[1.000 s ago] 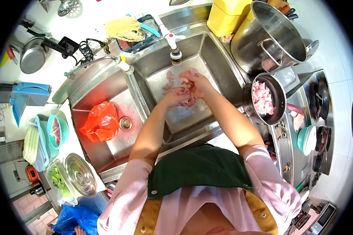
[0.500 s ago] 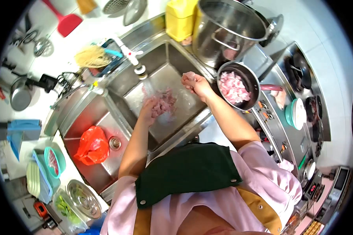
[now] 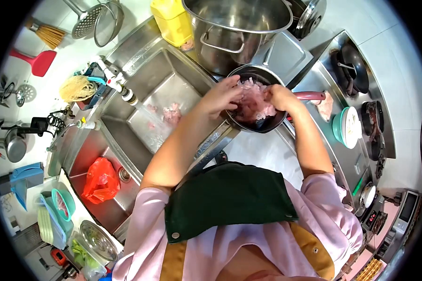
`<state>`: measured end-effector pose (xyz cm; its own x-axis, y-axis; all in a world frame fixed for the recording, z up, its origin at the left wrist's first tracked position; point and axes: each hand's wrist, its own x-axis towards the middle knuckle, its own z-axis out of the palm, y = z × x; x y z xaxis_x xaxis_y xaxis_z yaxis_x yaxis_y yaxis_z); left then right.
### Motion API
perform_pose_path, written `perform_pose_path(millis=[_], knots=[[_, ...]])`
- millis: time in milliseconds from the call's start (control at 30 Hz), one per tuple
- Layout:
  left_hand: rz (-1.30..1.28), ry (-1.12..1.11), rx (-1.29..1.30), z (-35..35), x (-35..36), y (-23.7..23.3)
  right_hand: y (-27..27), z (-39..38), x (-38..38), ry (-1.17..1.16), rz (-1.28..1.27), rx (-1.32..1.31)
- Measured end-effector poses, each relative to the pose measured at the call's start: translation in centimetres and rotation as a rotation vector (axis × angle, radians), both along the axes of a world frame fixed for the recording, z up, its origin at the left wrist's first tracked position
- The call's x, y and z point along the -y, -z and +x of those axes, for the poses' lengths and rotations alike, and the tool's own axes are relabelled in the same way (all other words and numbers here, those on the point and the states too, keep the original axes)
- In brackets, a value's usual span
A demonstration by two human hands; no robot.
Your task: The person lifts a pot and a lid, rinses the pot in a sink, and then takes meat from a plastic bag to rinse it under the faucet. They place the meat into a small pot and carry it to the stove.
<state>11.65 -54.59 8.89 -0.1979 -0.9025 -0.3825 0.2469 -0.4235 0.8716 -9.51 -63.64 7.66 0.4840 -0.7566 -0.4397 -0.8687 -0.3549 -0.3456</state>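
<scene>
Diced raw meat (image 3: 257, 99) fills much of a dark saucepan (image 3: 253, 127) with a red handle. My left hand (image 3: 222, 97) is over the saucepan's left rim, blurred, its fingers apart above the meat. At the right side of the pan, my right hand (image 3: 282, 98) reaches in with curled fingers closed on some meat; its fingertips are partly hidden. A few raw meat pieces (image 3: 172, 114) lie in the steel sink (image 3: 115, 125), where water runs from the tap (image 3: 129, 97).
A large steel stockpot (image 3: 229, 35) and a yellow jug (image 3: 172, 21) stand behind the saucepan. The second basin holds a red plastic bag (image 3: 101, 180). On the right counter are a teal bowl with a white lid (image 3: 349, 127) and a piece of meat (image 3: 325, 107).
Both hands have moved to the saucepan, the left lifting out of the sink and across to the right. Less meat lies in the sink. The camera view has shifted right.
</scene>
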Motion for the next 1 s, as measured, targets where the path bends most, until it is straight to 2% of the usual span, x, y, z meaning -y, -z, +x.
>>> perform_pose_path(millis=[33, 67, 133, 200, 233, 300, 333, 367, 433, 500, 567, 633, 667, 733, 767, 833, 967, 1000], knots=[[0.041, -0.061, -0.1, 1.1, 0.0, 0.5, 0.0, 0.0, 0.2, 0.031, -0.063, 0.046], [0.055, -0.068, -0.096, 2.4, -0.4, 0.8, -0.6, 0.4, 0.1, 0.058, -0.123, 0.091], [0.02, -0.293, -0.158, 5.9, -2.0, 1.3, -1.7, 2.1, -0.7, 0.034, -0.281, 0.308], [0.043, -0.418, -0.075, 10.9, -3.7, 4.6, -2.6, 5.1, -1.5, -0.058, -0.247, 0.569], [0.054, -0.512, 0.001, 13.2, -5.4, 6.4, -2.9, 7.2, -2.4, -0.052, -0.132, 0.645], [0.116, -0.654, 0.016, 16.7, -8.9, 7.8, -3.5, 12.6, -4.6, -0.126, 0.058, 0.643], [0.161, -0.759, 0.014, 18.1, -10.4, 8.7, -1.6, 15.4, -5.0, -0.266, 0.051, 0.724], [0.209, -0.835, -0.016, 20.3, -13.0, 10.7, 1.0, 20.8, -6.1, -0.369, 0.169, 0.689], [0.31, -0.965, -0.044, 20.8, -16.2, 12.2, 6.1, 25.8, -6.8, -0.355, 0.091, 0.617], [0.315, -0.97, -0.125, 21.1, -18.8, 15.0, 12.1, 28.9, -6.9, -0.224, 0.256, 0.465], [0.35, -0.983, -0.17, 20.9, -20.8, 16.7, 17.8, 30.5, -7.1, 0.156, 0.574, 0.372], [0.404, -1.023, -0.199, 19.8, -22.0, 16.5, 25.4, 31.1, -6.5, 0.098, 0.403, 0.279], [0.404, -1.019, -0.212, 19.6, -22.9, 17.3, 27.8, 31.3, -6.2, 0.086, 0.409, 0.275], [0.479, -1.055, -0.224, 19.0, -23.7, 16.9, 31.3, 31.4, -6.5, 0.085, 0.184, 0.244], [0.479, -1.059, -0.228, 18.8, -24.2, 17.3, 31.0, 31.9, -6.9, 0.068, 0.193, 0.239], [0.485, -1.057, -0.213, 18.8, -24.7, 17.7, 28.7, 33.8, -7.3, -0.1, -0.086, 0.085], [0.497, -1.079, -0.197, 19.1, -24.9, 18.5, 37.8, 35.4, -6.6, -0.075, -0.152, 0.155], [0.492, -1.072, -0.2, 19.2, -24.9, 18.7, 39.3, 35.7, -6.6, -0.218, 0.001, 0.051]])
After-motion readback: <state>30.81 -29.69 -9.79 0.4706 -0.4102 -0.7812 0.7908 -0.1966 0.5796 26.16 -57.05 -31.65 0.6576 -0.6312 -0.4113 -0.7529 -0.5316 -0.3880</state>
